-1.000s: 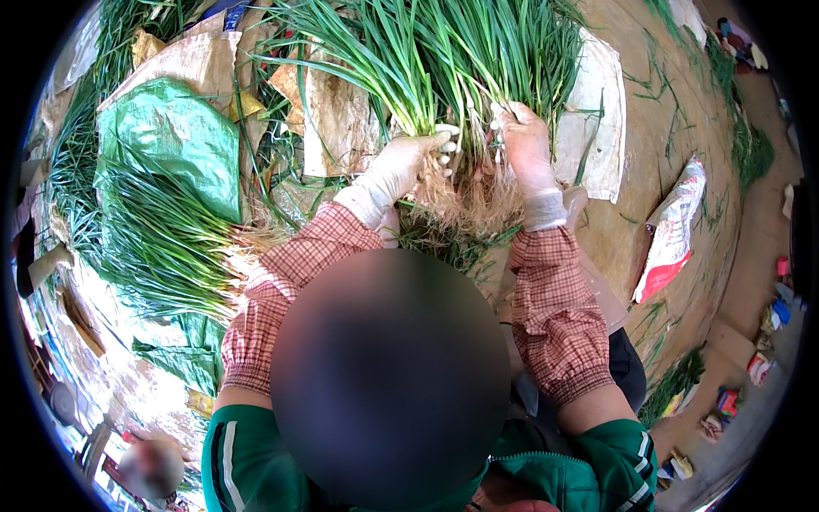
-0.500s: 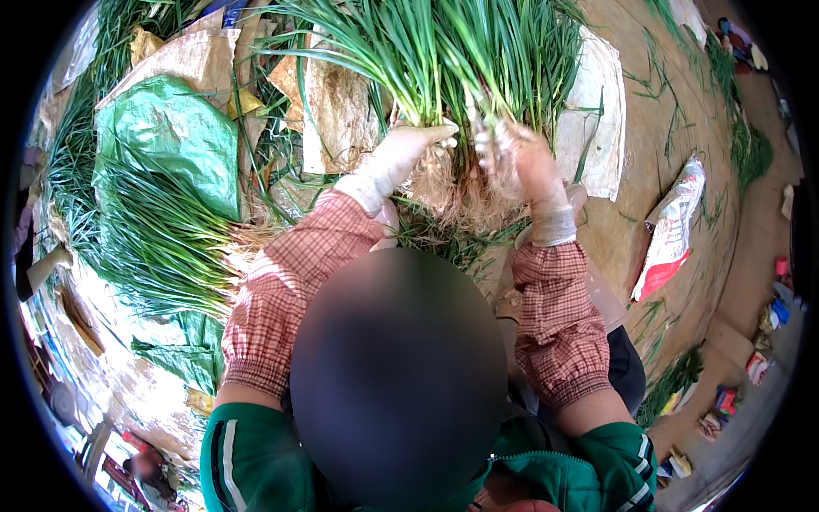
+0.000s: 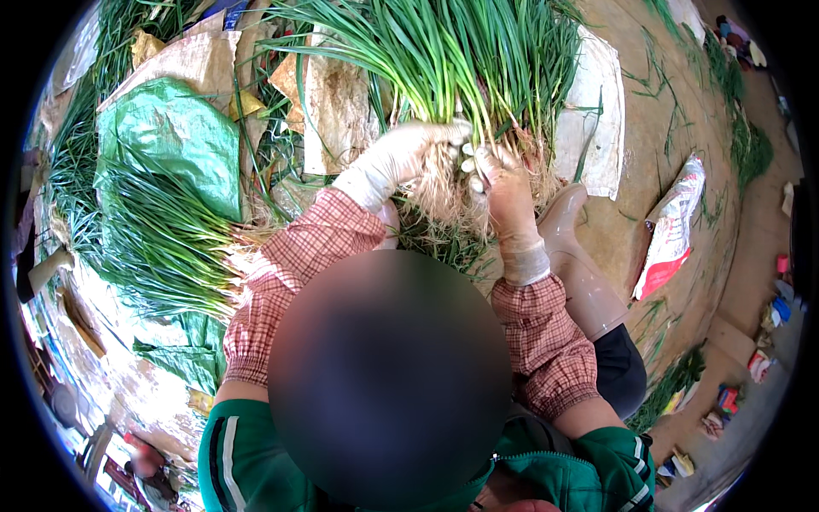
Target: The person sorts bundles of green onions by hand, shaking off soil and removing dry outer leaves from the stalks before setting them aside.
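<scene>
My gloved left hand (image 3: 414, 154) is wrapped round a bunch of green onions (image 3: 431, 81) just above the roots (image 3: 439, 183), which hang pale and stringy below it. Close on its right, my gloved right hand (image 3: 505, 188) has its fingers closed on the lower stems of some green onions, near their white ends. More green onions (image 3: 542, 77) lie behind and to the right of it, leaves pointing away from me and roots toward me. Plaid sleeves cover both forearms.
Another heap of green onions (image 3: 162, 230) lies at the left on a green plastic sheet (image 3: 192, 128). A pale sack (image 3: 601, 111) is spread at the right, and a white and red bag (image 3: 670, 230) beyond it. My boot (image 3: 584, 273) stands right of my hand.
My right hand has come left and slightly nearer, down to the stem ends beside my left hand. My left hand has shifted a little to the right, still round its bunch. More of the boot shows.
</scene>
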`<state>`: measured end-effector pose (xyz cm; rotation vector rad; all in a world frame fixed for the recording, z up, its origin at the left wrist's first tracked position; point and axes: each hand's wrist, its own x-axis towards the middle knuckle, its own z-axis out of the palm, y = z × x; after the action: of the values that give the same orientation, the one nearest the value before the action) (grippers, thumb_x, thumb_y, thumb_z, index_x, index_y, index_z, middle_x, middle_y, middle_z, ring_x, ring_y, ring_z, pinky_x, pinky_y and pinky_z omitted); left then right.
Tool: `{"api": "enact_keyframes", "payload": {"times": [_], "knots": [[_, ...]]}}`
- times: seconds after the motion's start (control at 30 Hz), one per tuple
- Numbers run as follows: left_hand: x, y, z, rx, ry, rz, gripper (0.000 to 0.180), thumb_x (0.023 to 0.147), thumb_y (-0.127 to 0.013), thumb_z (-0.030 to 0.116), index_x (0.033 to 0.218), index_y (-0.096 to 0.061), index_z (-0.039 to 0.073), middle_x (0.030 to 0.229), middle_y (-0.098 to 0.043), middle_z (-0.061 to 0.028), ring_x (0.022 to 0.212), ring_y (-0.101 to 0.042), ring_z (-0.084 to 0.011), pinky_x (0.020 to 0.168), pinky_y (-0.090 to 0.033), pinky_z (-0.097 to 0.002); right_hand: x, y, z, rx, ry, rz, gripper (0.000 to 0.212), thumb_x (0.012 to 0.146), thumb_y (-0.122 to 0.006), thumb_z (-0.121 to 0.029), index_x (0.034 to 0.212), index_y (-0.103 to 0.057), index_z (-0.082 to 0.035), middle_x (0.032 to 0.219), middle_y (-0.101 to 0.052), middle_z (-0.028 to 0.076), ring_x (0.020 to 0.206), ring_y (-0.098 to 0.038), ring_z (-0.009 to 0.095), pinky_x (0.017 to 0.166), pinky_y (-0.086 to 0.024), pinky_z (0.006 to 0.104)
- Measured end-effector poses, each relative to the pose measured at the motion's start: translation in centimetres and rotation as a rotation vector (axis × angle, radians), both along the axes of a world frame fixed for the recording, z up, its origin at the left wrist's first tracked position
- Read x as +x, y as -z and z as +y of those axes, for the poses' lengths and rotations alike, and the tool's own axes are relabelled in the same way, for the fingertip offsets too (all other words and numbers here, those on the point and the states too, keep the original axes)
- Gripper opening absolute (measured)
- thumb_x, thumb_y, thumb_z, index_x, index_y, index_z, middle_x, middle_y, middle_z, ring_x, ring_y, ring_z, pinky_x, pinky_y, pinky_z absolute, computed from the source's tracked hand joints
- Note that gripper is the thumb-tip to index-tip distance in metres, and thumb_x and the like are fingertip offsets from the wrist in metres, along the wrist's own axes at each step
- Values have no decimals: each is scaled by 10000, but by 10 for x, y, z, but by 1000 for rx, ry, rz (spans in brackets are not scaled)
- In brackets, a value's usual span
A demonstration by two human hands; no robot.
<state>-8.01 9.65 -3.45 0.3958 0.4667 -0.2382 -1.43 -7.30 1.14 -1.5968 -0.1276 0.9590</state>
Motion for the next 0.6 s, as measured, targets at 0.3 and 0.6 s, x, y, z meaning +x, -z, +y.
{"api": "enact_keyframes", "payload": {"times": [0.3, 0.6], "knots": [[-36, 1, 5, 195, -165, -22, 300, 883, -646, 163, 1129, -618, -6, 909, -672, -65, 691, -630, -149, 576, -537, -274, 2, 0, 40, -304, -763, -887, 333, 977, -423, -390, 1052, -576, -104, 886, -637, 107, 714, -604, 240, 659, -494, 374], [-47, 11, 20, 264, -192, 27, 265, 908, -590, 126, 1129, -618, -19, 782, -617, -31, 694, -630, -140, 658, -552, -253, 74, 0, 82, -603, -443, -865, 193, 939, -539, -206, 984, -636, -45, 901, -662, 86, 778, -633, 159, 757, -535, 319]]}}
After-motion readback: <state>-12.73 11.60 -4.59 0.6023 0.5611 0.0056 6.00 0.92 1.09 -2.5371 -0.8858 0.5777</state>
